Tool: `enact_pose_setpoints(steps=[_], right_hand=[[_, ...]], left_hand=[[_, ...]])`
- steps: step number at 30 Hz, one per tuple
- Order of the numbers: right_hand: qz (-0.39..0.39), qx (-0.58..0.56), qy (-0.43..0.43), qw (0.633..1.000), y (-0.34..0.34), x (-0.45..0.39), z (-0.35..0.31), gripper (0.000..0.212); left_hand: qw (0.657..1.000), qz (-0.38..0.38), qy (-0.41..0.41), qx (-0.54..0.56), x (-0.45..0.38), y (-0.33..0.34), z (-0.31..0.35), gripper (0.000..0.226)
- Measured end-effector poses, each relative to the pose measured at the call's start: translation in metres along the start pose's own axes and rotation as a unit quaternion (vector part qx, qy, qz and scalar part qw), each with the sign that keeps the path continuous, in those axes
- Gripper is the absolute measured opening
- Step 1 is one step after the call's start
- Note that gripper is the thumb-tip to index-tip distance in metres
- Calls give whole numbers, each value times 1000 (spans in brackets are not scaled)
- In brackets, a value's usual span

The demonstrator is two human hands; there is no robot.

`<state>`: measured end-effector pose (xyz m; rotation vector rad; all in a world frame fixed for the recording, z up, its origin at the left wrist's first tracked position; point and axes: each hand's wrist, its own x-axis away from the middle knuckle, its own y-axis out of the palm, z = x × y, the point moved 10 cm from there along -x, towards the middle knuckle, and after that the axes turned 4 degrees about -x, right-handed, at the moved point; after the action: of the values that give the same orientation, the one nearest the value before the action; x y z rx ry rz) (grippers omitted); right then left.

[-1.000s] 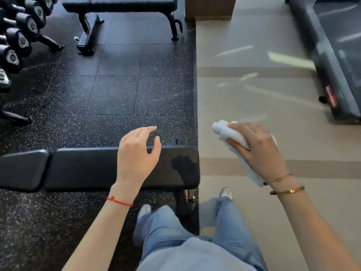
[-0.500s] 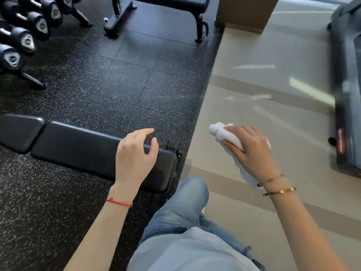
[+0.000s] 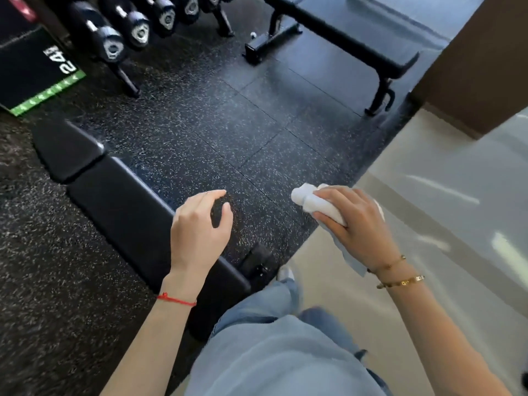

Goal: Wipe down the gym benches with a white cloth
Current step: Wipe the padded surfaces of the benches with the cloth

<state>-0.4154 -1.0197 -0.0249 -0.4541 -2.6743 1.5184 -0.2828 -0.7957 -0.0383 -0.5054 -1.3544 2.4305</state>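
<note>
A black padded gym bench [image 3: 120, 207] runs diagonally from the upper left down to my legs. My left hand [image 3: 200, 232] hovers over its near end, fingers apart and holding nothing. Out to the right, above the edge of the rubber floor, my right hand [image 3: 357, 224] grips a rolled white cloth [image 3: 311, 201], clear of the bench. A second black bench [image 3: 351, 38] stands at the top of the view, farther away.
A dumbbell rack [image 3: 134, 27] lines the top left, with a black box [image 3: 31, 72] marked 24 beside it. Speckled black rubber flooring [image 3: 228, 132] lies between the benches. Pale smooth floor [image 3: 428, 195] and a brown wall corner [image 3: 480, 61] are at the right.
The view has swung left and forward: the near bench now lies diagonally and the far bench sits closer. My hands keep their poses, the cloth still held.
</note>
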Motion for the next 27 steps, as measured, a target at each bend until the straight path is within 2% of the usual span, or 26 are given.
enact_pose_setpoints(steps=[7, 13, 18, 23, 27], right_hand=[[-81, -14, -123, 989, 3, -142, -9, 39], [-175, -33, -249, 952, 44, -248, -40, 38], [-251, -34, -387, 887, 89, -334, -92, 41], [-328, -15, -527, 784, 141, -405, -155, 41], [-383, -22, -602, 700, 182, -425, -192, 43]], left_hand=[[991, 63, -116, -35, -65, -19, -21, 24], [960, 128, -239, -75, -91, -37, -56, 23], [907, 207, -352, -100, -101, -50, -85, 22], [822, 278, -481, -127, -106, -56, -106, 22], [757, 321, -555, -128, -99, -49, -108, 21]])
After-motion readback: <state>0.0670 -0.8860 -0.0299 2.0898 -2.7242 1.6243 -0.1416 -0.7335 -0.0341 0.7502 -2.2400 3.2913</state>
